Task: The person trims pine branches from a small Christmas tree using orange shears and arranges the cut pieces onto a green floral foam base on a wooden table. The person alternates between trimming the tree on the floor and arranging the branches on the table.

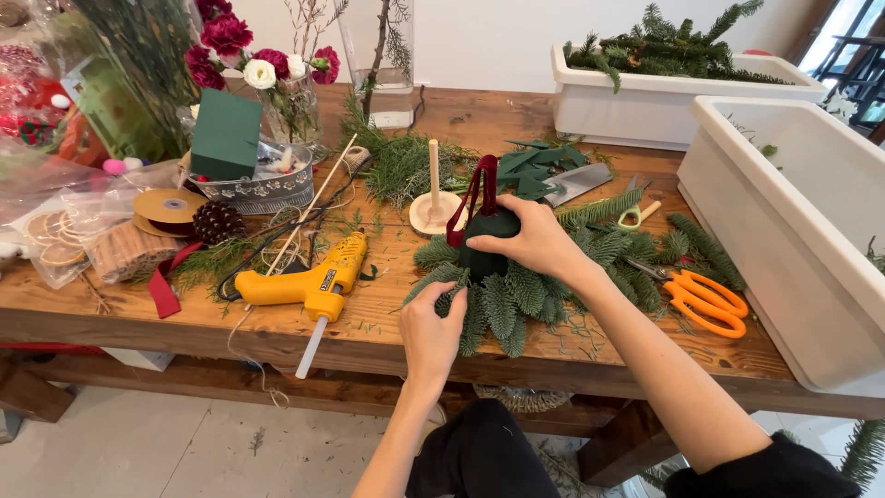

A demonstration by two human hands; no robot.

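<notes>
Bright, soft daylight floods in from two o'clock, where the window (853,37) blows out white. Shadows on the tabletop (387,323) are faint and short. Everything's sharp centre-frame; straight edges bow slightly toward the corners, wide-angle style.

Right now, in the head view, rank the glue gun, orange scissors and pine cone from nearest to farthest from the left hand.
From the left hand:
1. Glue gun, just to its left.
2. Pine cone, farther left and back.
3. Orange scissors, far right, by the white planter.
</notes>
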